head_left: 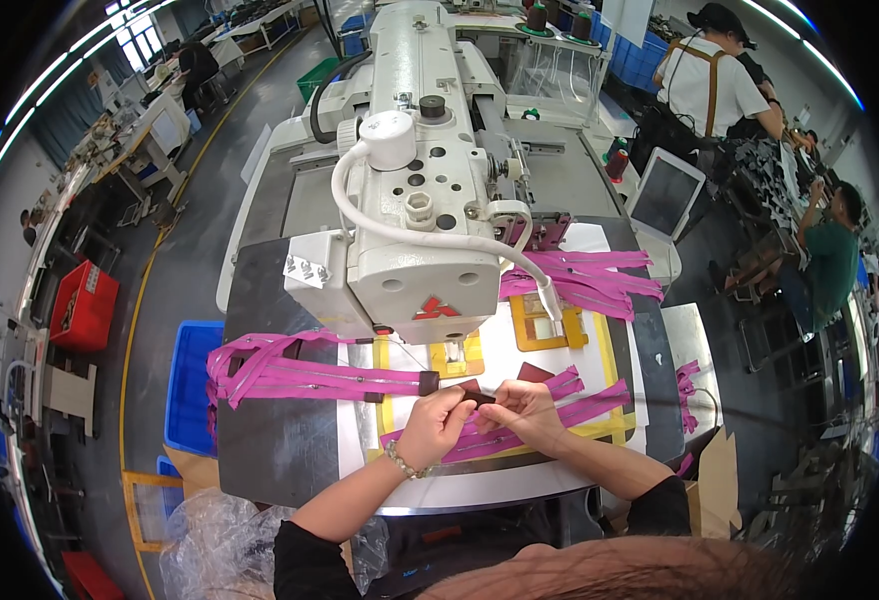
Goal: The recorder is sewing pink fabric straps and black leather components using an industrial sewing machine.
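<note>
My left hand (432,428), with a beaded bracelet at the wrist, and my right hand (526,412) meet in front of the sewing machine head (415,220). Both are closed, pinching a small dark brown piece (479,398) between their fingertips; its far side is partly hidden by the fingers. Beneath the hands lie magenta zippers (590,404) on the white, yellow-edged work plate (360,440). More magenta zippers (300,378) stretch out to the left, ending in a dark brown tab (429,384) beside my left hand. Reddish-brown patches (534,373) rest just beyond my fingers.
A bundle of magenta zippers (600,280) lies behind on the right, near a yellow frame (550,336). A blue bin (192,375) stands left of the table, a cardboard box (716,485) to the right. A tilted screen (666,195) and several co-workers are farther off.
</note>
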Action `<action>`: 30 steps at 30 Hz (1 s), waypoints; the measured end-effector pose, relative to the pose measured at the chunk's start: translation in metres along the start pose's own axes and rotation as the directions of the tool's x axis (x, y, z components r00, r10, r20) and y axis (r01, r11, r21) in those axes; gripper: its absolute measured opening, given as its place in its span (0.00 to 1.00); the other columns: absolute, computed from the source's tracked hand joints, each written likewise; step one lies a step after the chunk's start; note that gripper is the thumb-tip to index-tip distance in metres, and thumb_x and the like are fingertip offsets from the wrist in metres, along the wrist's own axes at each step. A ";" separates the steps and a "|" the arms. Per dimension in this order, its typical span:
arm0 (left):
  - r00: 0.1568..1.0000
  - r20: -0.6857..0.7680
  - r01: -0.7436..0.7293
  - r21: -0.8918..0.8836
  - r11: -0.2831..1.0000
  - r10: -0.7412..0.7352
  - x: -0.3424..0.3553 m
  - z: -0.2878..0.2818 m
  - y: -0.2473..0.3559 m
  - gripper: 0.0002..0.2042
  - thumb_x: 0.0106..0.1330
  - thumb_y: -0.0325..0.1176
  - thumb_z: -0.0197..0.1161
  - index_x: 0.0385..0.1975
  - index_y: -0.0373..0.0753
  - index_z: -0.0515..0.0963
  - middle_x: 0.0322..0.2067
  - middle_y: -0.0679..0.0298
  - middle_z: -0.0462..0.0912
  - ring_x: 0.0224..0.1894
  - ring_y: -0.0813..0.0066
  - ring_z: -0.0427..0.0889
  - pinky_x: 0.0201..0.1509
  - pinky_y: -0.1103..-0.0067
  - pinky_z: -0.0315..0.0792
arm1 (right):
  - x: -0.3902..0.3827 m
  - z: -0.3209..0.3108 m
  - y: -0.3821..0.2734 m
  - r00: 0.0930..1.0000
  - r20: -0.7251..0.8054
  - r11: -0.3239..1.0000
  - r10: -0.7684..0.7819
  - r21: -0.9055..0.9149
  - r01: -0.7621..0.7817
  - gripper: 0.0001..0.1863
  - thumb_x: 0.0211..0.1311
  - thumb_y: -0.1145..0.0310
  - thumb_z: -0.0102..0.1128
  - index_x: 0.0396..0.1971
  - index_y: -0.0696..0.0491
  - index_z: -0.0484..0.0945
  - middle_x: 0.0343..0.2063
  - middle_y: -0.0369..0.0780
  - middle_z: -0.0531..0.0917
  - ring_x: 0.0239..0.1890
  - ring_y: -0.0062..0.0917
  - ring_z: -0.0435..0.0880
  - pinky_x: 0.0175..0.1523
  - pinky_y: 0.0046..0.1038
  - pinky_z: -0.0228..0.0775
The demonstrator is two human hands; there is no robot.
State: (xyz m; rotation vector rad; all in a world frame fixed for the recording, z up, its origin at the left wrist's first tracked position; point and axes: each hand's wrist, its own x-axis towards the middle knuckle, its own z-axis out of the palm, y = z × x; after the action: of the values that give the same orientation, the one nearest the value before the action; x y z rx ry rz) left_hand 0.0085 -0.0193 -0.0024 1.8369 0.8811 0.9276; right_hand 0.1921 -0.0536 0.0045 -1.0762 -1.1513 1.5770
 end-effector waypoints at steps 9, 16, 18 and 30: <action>0.999 0.033 -0.024 0.035 0.999 0.023 0.001 -0.001 0.000 0.08 0.63 0.30 0.57 0.27 0.30 0.73 0.23 0.52 0.75 0.27 0.52 0.75 0.31 0.69 0.69 | 0.001 -0.003 0.001 1.000 0.006 1.000 -0.003 -0.026 0.003 0.06 0.61 0.79 0.56 0.26 0.61 0.70 0.25 0.45 0.83 0.30 0.27 0.85 0.37 0.26 0.81; 0.996 0.073 0.059 -0.019 0.998 -0.057 0.003 -0.005 0.005 0.07 0.62 0.28 0.57 0.28 0.29 0.75 0.24 0.54 0.76 0.25 0.59 0.75 0.30 0.73 0.68 | 0.002 -0.002 0.004 1.000 0.020 1.000 0.002 0.001 -0.002 0.04 0.62 0.78 0.55 0.28 0.61 0.72 0.25 0.44 0.82 0.29 0.25 0.85 0.36 0.25 0.80; 0.996 0.073 0.061 -0.020 0.998 -0.059 0.004 -0.006 0.004 0.07 0.62 0.27 0.57 0.27 0.29 0.75 0.24 0.54 0.76 0.25 0.61 0.74 0.30 0.73 0.68 | 0.003 -0.002 0.005 1.000 0.017 1.000 0.006 0.012 -0.007 0.04 0.62 0.78 0.55 0.28 0.61 0.72 0.25 0.44 0.82 0.29 0.25 0.85 0.36 0.25 0.80; 0.871 0.404 -0.356 0.132 0.925 0.278 0.013 -0.022 -0.005 0.05 0.57 0.27 0.60 0.23 0.35 0.71 0.20 0.56 0.72 0.26 0.58 0.73 0.33 0.70 0.68 | 0.005 -0.015 -0.030 0.930 0.351 0.704 -0.106 -0.635 0.320 0.07 0.53 0.73 0.64 0.25 0.59 0.75 0.17 0.41 0.79 0.22 0.24 0.82 0.28 0.24 0.71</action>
State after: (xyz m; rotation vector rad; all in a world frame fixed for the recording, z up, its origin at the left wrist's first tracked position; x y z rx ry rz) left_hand -0.0052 0.0020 0.0035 2.2901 0.4473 0.6532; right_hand 0.2101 -0.0402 0.0295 -1.1165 -2.0979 1.1451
